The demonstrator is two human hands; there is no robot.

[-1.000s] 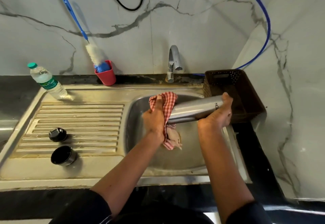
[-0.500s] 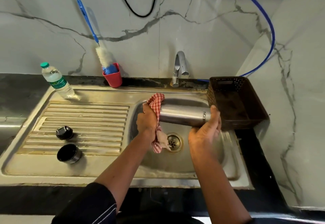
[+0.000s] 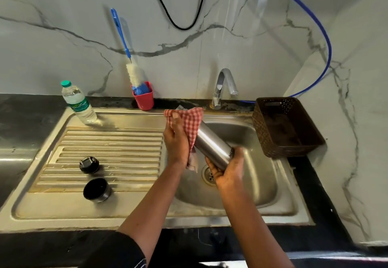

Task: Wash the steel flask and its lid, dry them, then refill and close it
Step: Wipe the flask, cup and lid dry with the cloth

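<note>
Two grips: left hand [image 3: 176,141] clutches checked cloth [image 3: 192,122] round steel flask [image 3: 212,145], right hand [image 3: 227,173] holds its base.

Basket [image 3: 287,129] crowds basin right; lids [image 3: 89,164] dot drainboard [image 3: 109,141]

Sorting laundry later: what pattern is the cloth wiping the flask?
Red-and-white check cloth, over the flask; best in head view.

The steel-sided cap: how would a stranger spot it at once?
Start at the ribbed draining board left of the basin. Two small round black pieces lie there; the cap is the nearer one. Unlike the closed stopper behind it, it lies open upward, with a shiny steel wall.
</note>
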